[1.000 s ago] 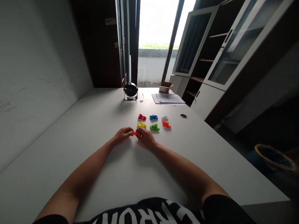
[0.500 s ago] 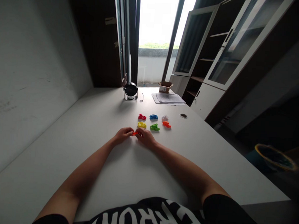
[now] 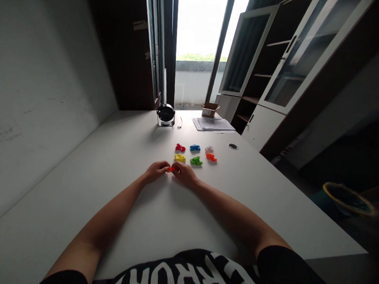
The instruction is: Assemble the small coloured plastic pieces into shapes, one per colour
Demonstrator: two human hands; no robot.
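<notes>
Orange plastic piece [image 3: 171, 169], likely light and stiff, pinched at either end by fingertips of left hand [image 3: 156, 171] and right hand [image 3: 185, 175].

**An office room, with a long white desk [image 3: 112, 155] at its centre**

The desktop has a round cable grommet [image 3: 233, 146] set into it, and a stack of papers [image 3: 212, 124], a small cardboard box [image 3: 209, 110] and a small round desk fan [image 3: 166, 115] stand toward its far end. On the right is a tall storage cabinet [image 3: 245, 56] with 2 glass doors above dark wooden shelves and white lower cupboards. A round waste bin [image 3: 348, 200], blurred, sits low in the dim right corner. Past the desk, a tall bright window [image 3: 198, 28] looks out onto a concrete balcony wall [image 3: 195, 87].
</notes>
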